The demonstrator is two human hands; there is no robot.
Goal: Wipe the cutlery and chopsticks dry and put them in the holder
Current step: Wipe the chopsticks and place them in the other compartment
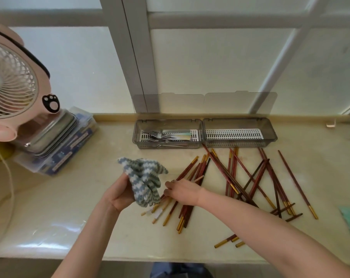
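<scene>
**Gathering chopsticks for the wipe**

Head view.
- Left hand raised over the middle of the bench, fingers and thumb clamped round a bunched blue-and-white knitted cloth.
- Right hand just beside the cloth, palm down on the left-hand bundle of chopsticks. Fingers curled together, apparently pinching sticks; exact grip partly hidden by the cloth.
- Chopsticks scattered loose and crossed from the bench middle toward the right edge, a few near the front edge. None in the holder yet.
- Holder at the back edge, lid open. Left compartment holds forks; right compartment shows only its white grid.
- Fan and stacked trays at the back left corner, well apart from the work.

Judgement on the step: picking up sticks to wipe.
- Take few at a time, from the top of the pile, to avoid dragging crossed ones toward the front edge.
- Align ends before wrapping.
- Open the cloth out flatter in the palm, then draw the sticks through lengthwise, tips included.
- Lay them flat along the right compartment, all ends one way.
</scene>
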